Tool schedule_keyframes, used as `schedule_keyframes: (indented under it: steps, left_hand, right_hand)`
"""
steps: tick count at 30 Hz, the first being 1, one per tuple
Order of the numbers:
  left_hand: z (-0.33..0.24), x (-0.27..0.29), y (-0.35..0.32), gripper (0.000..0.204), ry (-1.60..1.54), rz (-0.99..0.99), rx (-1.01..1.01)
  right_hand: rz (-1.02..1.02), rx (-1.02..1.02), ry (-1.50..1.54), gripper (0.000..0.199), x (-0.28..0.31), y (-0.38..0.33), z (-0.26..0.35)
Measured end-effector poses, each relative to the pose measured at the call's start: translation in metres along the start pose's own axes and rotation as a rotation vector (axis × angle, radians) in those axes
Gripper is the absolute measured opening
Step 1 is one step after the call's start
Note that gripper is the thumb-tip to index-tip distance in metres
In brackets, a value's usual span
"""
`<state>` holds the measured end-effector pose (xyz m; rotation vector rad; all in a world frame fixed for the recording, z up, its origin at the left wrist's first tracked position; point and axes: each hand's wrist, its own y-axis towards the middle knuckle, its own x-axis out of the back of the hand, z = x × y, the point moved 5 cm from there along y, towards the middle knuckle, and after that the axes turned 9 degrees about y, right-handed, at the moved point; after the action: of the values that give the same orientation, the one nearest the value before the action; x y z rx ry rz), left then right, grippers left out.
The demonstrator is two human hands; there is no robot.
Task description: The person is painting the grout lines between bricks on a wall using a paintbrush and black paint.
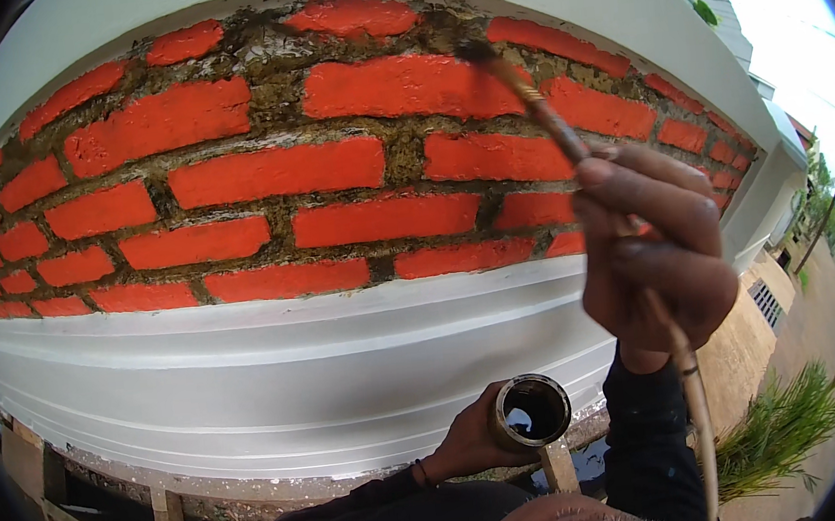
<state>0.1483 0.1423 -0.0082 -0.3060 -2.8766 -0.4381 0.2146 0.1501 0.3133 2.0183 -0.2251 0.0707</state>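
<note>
While the right hand (652, 243) grips a paintbrush (552, 125), left hand (465, 442) clasping an open can (554, 410), red bricks (278, 172) beyond

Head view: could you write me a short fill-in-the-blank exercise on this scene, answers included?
1. The brush is held in the person's ____ hand.
2. The left hand holds the container ____ (higher/lower) in the picture than the bristles.
3. The moulding below the bricks is ____.
4. The grass at lower right is ____.

Missing words: right; lower; white; green.
</note>
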Motion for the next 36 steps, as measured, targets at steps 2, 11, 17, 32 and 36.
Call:
schedule_keyframes:
  steps: [2, 11, 17, 32, 36]
  left_hand:
    - [-0.002, 0.000, -0.001, 0.108, 0.023, 0.000, -0.001]
    - [-0.005, 0.001, -0.002, 0.108, -0.010, 0.022, 0.019]
    - [-0.005, -0.002, 0.002, 0.108, 0.020, 0.035, 0.040]
    - [-0.002, -0.003, 0.001, 0.107, 0.007, 0.015, 0.046]
    - [-0.003, -0.002, 0.005, 0.107, 0.019, 0.028, 0.025]
  right_hand:
    - [0.052, -0.004, -0.028, 0.040, 0.017, -0.002, -0.004]
    - [0.169, -0.007, -0.084, 0.037, 0.005, 0.011, 0.002]
    - [-0.024, 0.032, 0.040, 0.039, 0.011, 0.010, -0.003]
    - [0.090, -0.053, 0.105, 0.042, -0.007, 0.017, 0.012]
    - [0.143, -0.081, 0.068, 0.041, 0.000, 0.013, -0.003]
